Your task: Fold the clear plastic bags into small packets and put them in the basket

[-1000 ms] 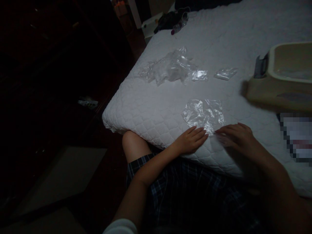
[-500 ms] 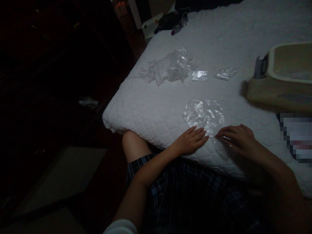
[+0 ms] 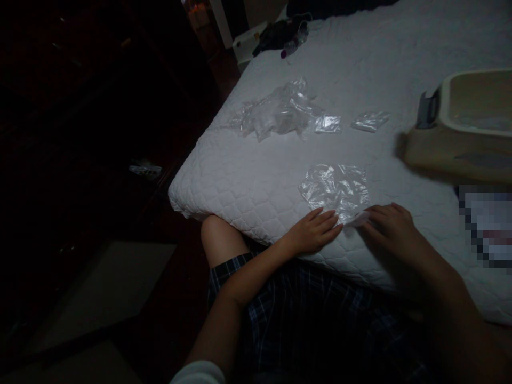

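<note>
A clear plastic bag (image 3: 334, 186) lies spread near the front edge of the white quilted mattress (image 3: 240, 181). My left hand (image 3: 314, 232) rests flat on the bag's near edge, fingers stretched out. At the bag's near right corner, my right hand (image 3: 390, 229) pinches the plastic between thumb and fingers, and that corner is lifted and folded. Farther back are a crumpled heap of clear plastic bags (image 3: 276, 112), a small folded plastic bag (image 3: 328, 124) and another folded plastic bag (image 3: 370, 121).
A beige plastic bin (image 3: 432, 146) with a grey latch stands at the right. Below it lies a blurred-out item (image 3: 488, 224). A bottle (image 3: 294, 45) and dark cloth (image 3: 274, 37) are at the far corner. A small packet (image 3: 144, 170) lies on the dark floor.
My right hand has taken hold of the bag's near right corner and raised it, folding it over slightly. The left hand has stayed in place.
</note>
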Motion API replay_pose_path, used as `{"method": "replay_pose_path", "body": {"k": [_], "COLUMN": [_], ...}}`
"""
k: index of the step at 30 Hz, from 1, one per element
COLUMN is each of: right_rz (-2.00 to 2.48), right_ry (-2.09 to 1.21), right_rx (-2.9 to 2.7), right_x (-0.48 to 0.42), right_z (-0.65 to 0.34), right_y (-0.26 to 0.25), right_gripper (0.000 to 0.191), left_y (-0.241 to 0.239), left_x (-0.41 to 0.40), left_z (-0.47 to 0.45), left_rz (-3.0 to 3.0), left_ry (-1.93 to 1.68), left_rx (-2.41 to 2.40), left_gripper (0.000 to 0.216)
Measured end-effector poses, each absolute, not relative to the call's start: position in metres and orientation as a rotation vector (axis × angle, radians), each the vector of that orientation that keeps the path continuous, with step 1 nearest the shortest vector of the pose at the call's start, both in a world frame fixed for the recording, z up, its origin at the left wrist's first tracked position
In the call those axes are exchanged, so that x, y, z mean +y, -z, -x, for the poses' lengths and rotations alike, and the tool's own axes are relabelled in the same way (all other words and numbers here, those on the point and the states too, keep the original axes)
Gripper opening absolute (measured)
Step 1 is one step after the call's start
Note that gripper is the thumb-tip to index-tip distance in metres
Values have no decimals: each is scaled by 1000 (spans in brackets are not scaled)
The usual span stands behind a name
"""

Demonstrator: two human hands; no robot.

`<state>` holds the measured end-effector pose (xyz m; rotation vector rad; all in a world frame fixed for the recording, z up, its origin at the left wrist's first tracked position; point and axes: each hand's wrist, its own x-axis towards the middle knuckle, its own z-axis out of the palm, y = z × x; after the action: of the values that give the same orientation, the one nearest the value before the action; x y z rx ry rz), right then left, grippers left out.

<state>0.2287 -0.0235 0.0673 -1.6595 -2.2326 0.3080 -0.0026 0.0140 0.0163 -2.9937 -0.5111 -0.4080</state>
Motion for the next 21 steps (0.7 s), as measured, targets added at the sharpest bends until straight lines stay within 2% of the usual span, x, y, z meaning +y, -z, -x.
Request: {"method": "replay_pose_path", "body": {"k": [4, 9, 21], "right_rz": [1723, 1766, 1767], "right_ry": [-286, -255, 27], "right_rx": [-2207, -2175, -2129], "right_x": [-22, -21, -22], "right_z": [-220, -215, -206], "right_y": [-71, -69, -62], "right_gripper": [33, 33, 33], "left_y": [-18, -17, -17], "left_x": [14, 14, 14], "left_z": [3, 3, 3], "left_rz": [2997, 2935, 2917], "left_ry": [364, 494, 493], "left_rx": [-509, -473, -472], "left_gripper": [40, 36, 35]}}
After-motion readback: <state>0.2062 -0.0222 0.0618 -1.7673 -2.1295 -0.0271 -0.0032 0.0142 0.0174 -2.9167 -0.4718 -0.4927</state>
